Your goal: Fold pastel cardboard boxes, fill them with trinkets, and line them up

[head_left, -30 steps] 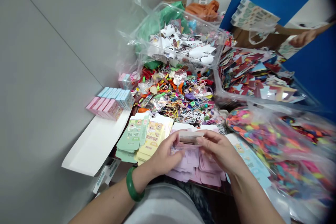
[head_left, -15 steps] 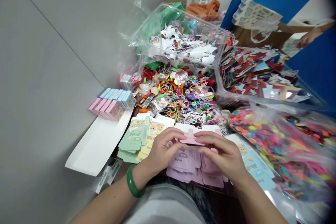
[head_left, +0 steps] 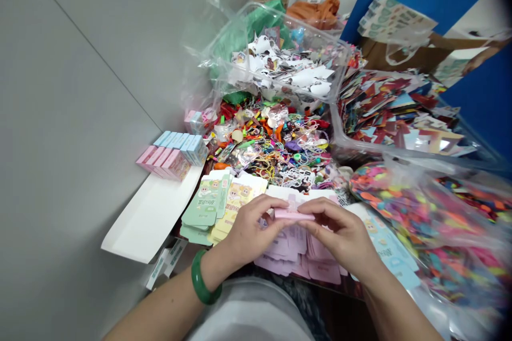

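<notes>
Holding a small pink box [head_left: 295, 214] between the left hand [head_left: 248, 228] and the right hand [head_left: 346, 232] – pinched at both ends, thumbs below, fingers above. Now turned with a narrow pink face toward the camera. A second ago, open-looking along the top, with a darker inside on show; half a second ago, partly covered by a pale pink panel; now showing no such opening. Probably folded shut on this side, then, or very close to it. Cannot tell the state of the underside or the far side, both out of sight.

Held just above the lilac cartons [head_left: 286, 248], well apart from the pink boxes [head_left: 166, 162] and blue boxes [head_left: 188, 144] lined up off to the left on the white tray [head_left: 152, 224] – so not yet set among them. Seen no change in those rows, nor in the green cartons [head_left: 202, 210] and yellow cartons [head_left: 232, 213] beside the left hand.
</notes>
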Motion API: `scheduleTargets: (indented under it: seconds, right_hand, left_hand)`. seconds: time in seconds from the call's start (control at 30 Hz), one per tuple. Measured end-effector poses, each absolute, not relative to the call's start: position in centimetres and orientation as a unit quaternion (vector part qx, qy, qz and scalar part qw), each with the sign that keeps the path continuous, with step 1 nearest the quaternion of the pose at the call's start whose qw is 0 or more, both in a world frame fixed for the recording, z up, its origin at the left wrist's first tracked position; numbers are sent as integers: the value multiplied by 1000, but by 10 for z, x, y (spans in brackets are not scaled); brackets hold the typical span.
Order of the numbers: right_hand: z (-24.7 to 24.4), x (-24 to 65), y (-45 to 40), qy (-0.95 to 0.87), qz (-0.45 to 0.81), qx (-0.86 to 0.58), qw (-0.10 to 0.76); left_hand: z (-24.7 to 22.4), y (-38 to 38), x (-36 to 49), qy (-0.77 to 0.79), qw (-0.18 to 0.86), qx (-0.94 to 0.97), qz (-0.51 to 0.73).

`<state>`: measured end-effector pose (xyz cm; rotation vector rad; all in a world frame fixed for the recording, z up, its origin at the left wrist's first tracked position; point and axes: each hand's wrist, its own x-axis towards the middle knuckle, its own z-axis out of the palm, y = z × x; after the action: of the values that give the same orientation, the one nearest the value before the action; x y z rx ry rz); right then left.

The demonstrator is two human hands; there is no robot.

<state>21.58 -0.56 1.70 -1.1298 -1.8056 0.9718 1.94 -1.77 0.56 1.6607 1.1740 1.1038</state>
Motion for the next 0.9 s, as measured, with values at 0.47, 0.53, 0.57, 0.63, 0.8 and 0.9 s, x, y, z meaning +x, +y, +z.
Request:
scheduleTargets:
  seconds: [0.47,0.53,0.57,0.63,0.8,0.9]
  right_hand:
    - [-8,231,-13,-852,100,-323,401]
    - [-4,231,-14,-845,129,-331,400]
    - [-2,230,-15,-838,145,-338,403]
    - [3,228,-14,-828,165,-350,407]
    - [7,227,-11,-828,160,-350,409]
    - [3,231,-11,-850,125,-328,393]
  left_hand:
    - [-17,-21,18,373,152,767,499]
    - [-13,-21,19,371,178,761,502]
    - [-11,-21,20,375,206,747,509]
    - [-5,-19,24,394,270,710,518]
    - [0,-14,29,422,305,681,514]
    - [-5,-17,26,395,238,722,516]
